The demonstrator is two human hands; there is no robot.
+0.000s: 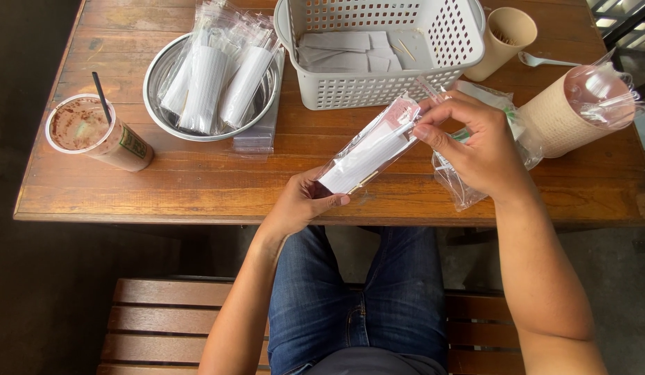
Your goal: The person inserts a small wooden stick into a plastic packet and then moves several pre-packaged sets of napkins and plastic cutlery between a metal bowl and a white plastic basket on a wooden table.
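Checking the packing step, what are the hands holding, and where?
Both hold one clear packet: left hand at its lower end, right hand pinching its top end.

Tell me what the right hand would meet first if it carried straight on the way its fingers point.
The right hand points up and left along the clear packet it pinches. Past that, the white perforated basket looks first in line, though depth is hard to judge.

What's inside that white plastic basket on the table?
Inside the white basket, flat pale grey folded paper pieces lie on the bottom, with a thin wooden stick beside them. The near wall hides whatever sits close against it.
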